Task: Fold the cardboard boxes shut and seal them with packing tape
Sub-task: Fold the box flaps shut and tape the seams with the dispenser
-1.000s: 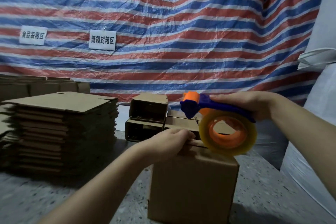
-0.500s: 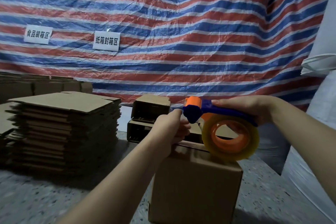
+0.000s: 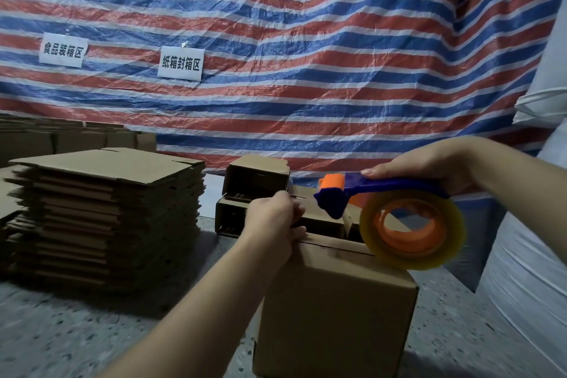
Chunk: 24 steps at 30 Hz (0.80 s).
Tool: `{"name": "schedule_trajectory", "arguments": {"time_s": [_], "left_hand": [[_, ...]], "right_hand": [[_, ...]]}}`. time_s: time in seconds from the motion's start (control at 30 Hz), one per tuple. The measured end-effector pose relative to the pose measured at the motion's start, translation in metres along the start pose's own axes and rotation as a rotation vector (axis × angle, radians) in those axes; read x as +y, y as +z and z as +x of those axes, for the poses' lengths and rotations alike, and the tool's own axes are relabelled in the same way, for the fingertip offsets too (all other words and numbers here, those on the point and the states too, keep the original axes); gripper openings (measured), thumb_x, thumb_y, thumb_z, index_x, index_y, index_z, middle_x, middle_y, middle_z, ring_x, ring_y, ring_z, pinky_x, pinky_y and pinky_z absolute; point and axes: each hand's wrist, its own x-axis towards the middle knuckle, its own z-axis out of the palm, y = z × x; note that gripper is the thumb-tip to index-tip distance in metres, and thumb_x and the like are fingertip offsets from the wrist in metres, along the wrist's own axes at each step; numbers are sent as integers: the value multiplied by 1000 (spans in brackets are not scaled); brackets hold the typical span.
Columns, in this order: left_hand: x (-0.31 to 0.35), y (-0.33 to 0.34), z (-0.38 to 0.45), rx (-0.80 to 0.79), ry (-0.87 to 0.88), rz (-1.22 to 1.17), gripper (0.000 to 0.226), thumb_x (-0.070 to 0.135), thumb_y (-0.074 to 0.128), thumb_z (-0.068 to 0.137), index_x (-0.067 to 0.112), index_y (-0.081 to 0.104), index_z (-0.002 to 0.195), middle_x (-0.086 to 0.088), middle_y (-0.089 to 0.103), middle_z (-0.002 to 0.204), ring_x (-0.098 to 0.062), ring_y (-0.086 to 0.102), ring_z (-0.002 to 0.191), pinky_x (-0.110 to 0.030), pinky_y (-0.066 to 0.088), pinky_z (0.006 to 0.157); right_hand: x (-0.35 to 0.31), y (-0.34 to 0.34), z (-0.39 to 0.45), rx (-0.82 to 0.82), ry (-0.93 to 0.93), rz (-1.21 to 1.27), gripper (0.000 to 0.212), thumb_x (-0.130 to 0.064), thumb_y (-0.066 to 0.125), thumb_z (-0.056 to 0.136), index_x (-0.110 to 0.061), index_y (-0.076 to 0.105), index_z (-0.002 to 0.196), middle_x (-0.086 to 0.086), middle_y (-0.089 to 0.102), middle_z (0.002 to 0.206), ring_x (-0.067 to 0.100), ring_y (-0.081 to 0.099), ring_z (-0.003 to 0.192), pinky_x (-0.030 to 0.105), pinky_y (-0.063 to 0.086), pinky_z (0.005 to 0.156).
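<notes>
Near the front of the desk [image 3: 76, 331] stands the cardboard box [image 3: 334, 310], upright, its top flaps folded down with a thin gap showing along the near edge. On that top edge rests the left hand [image 3: 273, 224]; its fingers [image 3: 296, 215] are curled and seem to pinch something small just above the box, likely the free end of the tape, though the strip itself is too faint to tell. Close beside it, the right hand [image 3: 429, 163] grips the blue handle of the tape dispenser [image 3: 383, 193], whose roll [image 3: 412, 228] hangs over the box's right top edge.

To do this step well, I judge the tape end should be pressed down past the far edge first, then the dispenser drawn straight along the seam while the left hand holds the flaps flat; a tilted pull would likely wrinkle the strip. Left of the box sits a stack of flat cartons [image 3: 107, 212], and behind it some open boxes [image 3: 254, 181] before a striped tarp [image 3: 306, 40].
</notes>
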Motion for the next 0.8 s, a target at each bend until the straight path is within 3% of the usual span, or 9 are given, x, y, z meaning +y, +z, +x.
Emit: {"name": "schedule_trajectory", "arguments": {"time_s": [0.13, 0.23, 0.3, 0.4, 0.57, 0.8], "left_hand": [[2, -2, 5, 75, -48, -94, 18, 11, 50, 99, 6, 60, 86, -8, 63, 80, -19, 61, 74, -35, 59, 61], [5, -8, -2, 30, 55, -50, 21, 11, 49, 96, 8, 56, 76, -5, 60, 66, -15, 60, 63, -39, 61, 71], [10, -21, -3, -5, 210, 182, 23, 11, 50, 93, 9, 54, 70, -6, 54, 61, -20, 56, 58, -43, 59, 74], [19, -42, -1, -10, 374, 567, 19, 16, 54, 88, 10, 58, 71, -9, 50, 66, -21, 49, 61, -34, 49, 60], [12, -64, 3, -17, 378, 747, 27, 24, 55, 93, 11, 63, 70, 4, 47, 52, -10, 43, 46, -23, 36, 43], [-20, -82, 9, -62, 269, 666, 28, 31, 54, 96, 15, 55, 73, 1, 44, 62, -13, 40, 52, -25, 36, 51]], "right_hand": [[15, -2, -1, 34, 20, 22, 87, -70, 79, 56, -11, 67, 119, 19, 72, 102, 28, 62, 83, 33, 55, 64], [11, 1, -2, 20, 38, -4, 87, -70, 78, 57, -12, 66, 120, 16, 73, 100, 25, 65, 81, 31, 55, 64], [5, 2, -3, 13, 56, -40, 86, -71, 77, 59, -13, 65, 120, 13, 75, 96, 21, 68, 74, 29, 56, 62], [-7, 6, -2, 2, 81, -101, 89, -72, 77, 55, -12, 67, 120, 11, 75, 93, 19, 68, 72, 29, 57, 62], [-34, 19, 1, 3, 123, -273, 84, -73, 75, 55, -13, 68, 114, 7, 77, 85, 16, 73, 66, 28, 57, 57], [-57, 32, 1, -7, 176, -400, 68, -68, 70, 74, -12, 67, 111, 5, 75, 73, 16, 71, 58, 25, 55, 52]]}}
